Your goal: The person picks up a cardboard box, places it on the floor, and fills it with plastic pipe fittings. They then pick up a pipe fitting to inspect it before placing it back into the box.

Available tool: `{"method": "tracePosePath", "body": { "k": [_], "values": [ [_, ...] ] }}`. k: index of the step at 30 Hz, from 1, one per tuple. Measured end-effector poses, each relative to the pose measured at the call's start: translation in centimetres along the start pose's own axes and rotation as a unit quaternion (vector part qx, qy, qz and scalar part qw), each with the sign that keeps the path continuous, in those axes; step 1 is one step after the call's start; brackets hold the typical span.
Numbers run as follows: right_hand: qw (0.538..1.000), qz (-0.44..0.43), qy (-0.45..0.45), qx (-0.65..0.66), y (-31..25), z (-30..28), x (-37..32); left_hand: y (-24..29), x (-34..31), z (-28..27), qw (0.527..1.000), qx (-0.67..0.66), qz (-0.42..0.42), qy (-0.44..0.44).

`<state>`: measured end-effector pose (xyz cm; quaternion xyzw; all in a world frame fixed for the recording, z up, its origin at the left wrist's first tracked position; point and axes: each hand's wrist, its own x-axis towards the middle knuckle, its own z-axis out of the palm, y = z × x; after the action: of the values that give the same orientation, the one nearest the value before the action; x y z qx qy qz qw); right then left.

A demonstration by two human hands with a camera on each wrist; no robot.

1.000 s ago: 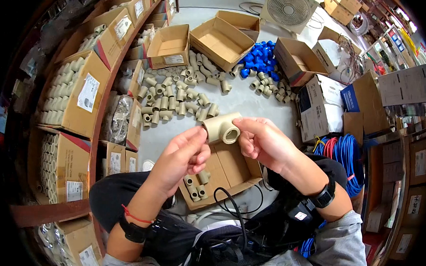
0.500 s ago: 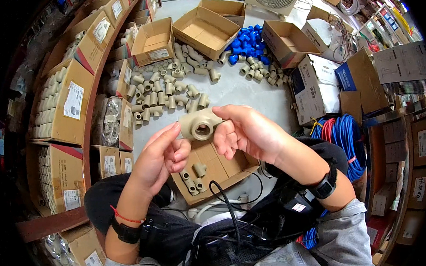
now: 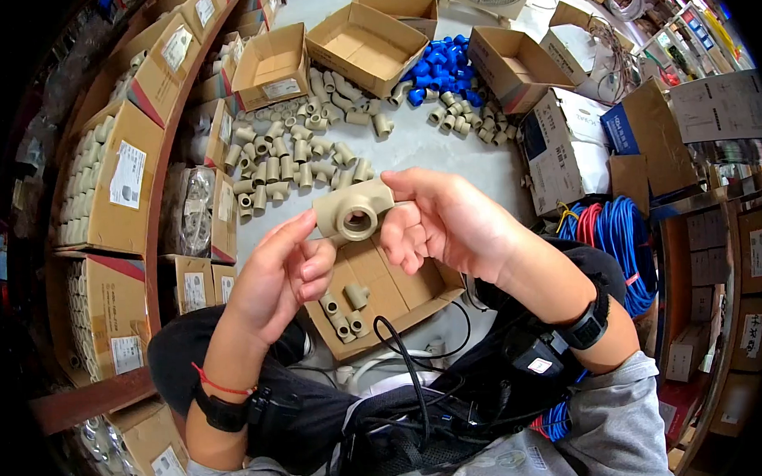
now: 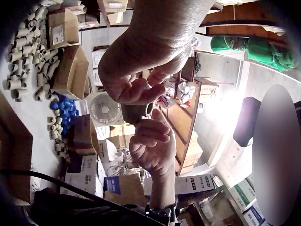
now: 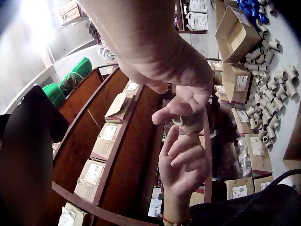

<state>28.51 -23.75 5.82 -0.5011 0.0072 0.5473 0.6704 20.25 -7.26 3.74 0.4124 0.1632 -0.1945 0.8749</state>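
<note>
A beige pipe tee (image 3: 331, 215) is held up between both hands in the head view, its round side opening turned toward me. At its left end, my left hand (image 3: 272, 281) pinches it with thumb and fingertips. My right hand (image 3: 461, 230) grips the right end, thumb on top and fingers curled below. Both wrist views show the tee (image 4: 133, 113) partly covered by fingers. Below the hands is an open cardboard box (image 3: 413, 292) with several smaller tees (image 3: 357, 295) at its left side.
Loose beige fittings (image 3: 289, 170) and blue fittings (image 3: 446, 65) lie on the floor ahead. Open cartons (image 3: 368, 47) stand behind them. Shelves with boxes (image 3: 106, 178) line the left; blue hose coils (image 3: 615, 245) lie at right. A black cable (image 3: 408, 360) crosses my lap.
The tee has turned so its side opening faces me more directly, with both hands still holding its ends. The head view has shifted, and tee and hands sit further left and slightly higher in it.
</note>
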Motion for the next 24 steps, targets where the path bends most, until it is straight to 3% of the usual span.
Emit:
{"method": "tracePosePath", "body": {
  "k": [24],
  "values": [
    [0.996,-0.052,0.037,-0.063,0.17,-0.03,0.07,-0.07,0.20,-0.07,1.000,-0.008,0.002,0.019]
  ]
}}
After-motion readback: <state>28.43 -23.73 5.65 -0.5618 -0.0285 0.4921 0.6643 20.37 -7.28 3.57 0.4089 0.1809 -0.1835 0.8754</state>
